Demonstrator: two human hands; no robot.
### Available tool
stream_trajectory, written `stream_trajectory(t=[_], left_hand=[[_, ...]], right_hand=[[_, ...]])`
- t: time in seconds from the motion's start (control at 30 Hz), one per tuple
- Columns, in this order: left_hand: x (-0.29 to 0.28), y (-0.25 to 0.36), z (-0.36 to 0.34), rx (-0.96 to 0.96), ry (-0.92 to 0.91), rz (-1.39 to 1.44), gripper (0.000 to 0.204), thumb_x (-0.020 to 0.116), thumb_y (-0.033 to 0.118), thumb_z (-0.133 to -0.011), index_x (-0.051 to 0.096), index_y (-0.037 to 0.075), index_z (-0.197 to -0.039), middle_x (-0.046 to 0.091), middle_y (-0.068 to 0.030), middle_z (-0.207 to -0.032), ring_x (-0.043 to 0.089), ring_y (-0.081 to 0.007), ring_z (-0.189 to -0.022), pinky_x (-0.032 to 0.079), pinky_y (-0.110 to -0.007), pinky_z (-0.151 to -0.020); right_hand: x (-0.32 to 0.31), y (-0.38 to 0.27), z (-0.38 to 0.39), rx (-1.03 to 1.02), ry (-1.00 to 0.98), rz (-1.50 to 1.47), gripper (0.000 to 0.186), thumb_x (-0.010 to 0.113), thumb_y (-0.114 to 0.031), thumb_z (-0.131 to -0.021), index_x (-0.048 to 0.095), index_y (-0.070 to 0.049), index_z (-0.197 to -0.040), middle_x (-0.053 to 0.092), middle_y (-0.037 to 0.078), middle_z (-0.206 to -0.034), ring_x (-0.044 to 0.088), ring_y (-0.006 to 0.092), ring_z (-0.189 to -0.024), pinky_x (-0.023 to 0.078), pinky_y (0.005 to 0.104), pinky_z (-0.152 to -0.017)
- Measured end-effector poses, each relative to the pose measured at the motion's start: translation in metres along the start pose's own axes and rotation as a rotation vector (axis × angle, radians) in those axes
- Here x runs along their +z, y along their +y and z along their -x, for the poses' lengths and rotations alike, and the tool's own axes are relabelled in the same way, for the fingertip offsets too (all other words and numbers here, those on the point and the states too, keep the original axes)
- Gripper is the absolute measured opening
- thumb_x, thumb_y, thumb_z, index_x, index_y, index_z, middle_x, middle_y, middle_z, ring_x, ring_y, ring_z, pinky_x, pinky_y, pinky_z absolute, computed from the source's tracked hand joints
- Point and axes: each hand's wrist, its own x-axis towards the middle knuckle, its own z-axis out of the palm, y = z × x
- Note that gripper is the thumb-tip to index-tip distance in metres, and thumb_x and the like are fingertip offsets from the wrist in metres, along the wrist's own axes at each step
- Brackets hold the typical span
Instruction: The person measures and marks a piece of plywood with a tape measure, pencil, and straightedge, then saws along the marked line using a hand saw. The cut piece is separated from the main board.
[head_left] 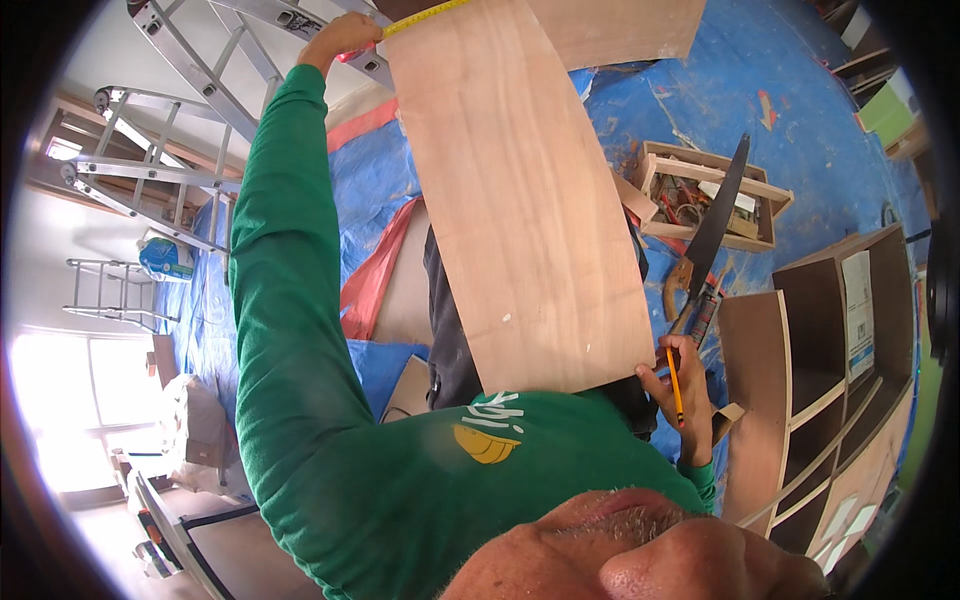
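Note:
A long plywood panel (520,200) lies in front of me, its near end against my body. My left hand (342,42) reaches to the panel's far left corner, closed on a tape measure whose yellow blade (425,16) runs across the far end. Part of something red shows under that hand; its shape is mostly hidden. Down at the near right corner, my right hand (684,392) holds a yellow pencil (674,385) between its fingers. The thumb of this hand is at the panel's edge.
Right of the panel, a handsaw (715,225) leans across a wooden toolbox (770,195) full of tools. A brown shelf unit (810,400) stands at the near right. Aluminium ladders (200,75) crowd the far left. Another board (625,30) lies beyond. Blue sheeting (830,130) covers the floor.

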Motion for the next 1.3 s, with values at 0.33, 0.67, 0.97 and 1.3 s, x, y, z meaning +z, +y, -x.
stream_trajectory(t=[0.33, 0.67, 0.97, 1.3], left_hand=[[-0.005, 0.024, -0.015, 0.032, 0.214, -0.18, 0.033, 0.06, 0.039, -0.091, 0.074, 0.01, -0.094, 0.072, -0.0075, -0.077, 0.069, -0.0242, -0.063, 0.056, -0.04, -0.063], [-0.036, 0.087, 0.021, -0.119, 0.037, -0.273, 0.103, 0.081, 0.056, -0.086, 0.033, 0.018, -0.17, 0.051, -0.0248, -0.161, 0.053, -0.0415, -0.146, 0.044, -0.045, -0.121], [-0.024, 0.036, 0.025, -0.063, 0.487, -0.175, 0.045, 0.055, 0.046, -0.095, 0.079, 0.022, -0.126, 0.079, -0.0132, -0.117, 0.073, -0.0387, -0.113, 0.056, -0.051, -0.1], [-0.044, 0.031, 0.047, -0.04, 0.521, -0.183, 0.043, 0.055, 0.046, -0.096, 0.079, 0.02, -0.12, 0.079, -0.0131, -0.112, 0.073, -0.0397, -0.108, 0.056, -0.051, -0.098]], right_hand=[[-0.031, -0.022, -0.021, -0.078, -0.192, 0.237, 0.057, 0.09, -0.02, -0.085, 0.058, 0.002, -0.127, 0.065, 0.017, -0.11, 0.069, 0.0223, -0.09, 0.057, 0.0372, -0.079], [-0.078, -0.185, -0.141, -0.559, 0.033, -0.013, 0.033, 0.06, -0.019, -0.106, 0.064, -0.002, -0.133, 0.066, 0.007, -0.104, 0.061, 0.0145, -0.095, 0.052, 0.0315, -0.086], [-0.008, -0.316, -0.415, -1.04, 0.082, -0.08, 0.02, 0.076, -0.024, -0.098, 0.072, -0.004, -0.1, 0.071, 0.003, -0.083, 0.064, 0.0114, -0.072, 0.053, 0.0299, -0.066], [0.03, -0.347, -0.498, -0.952, 0.061, -0.137, 0.02, 0.077, -0.022, -0.097, 0.071, -0.003, -0.093, 0.067, 0.003, -0.075, 0.062, 0.013, -0.069, 0.05, 0.0326, -0.063]])
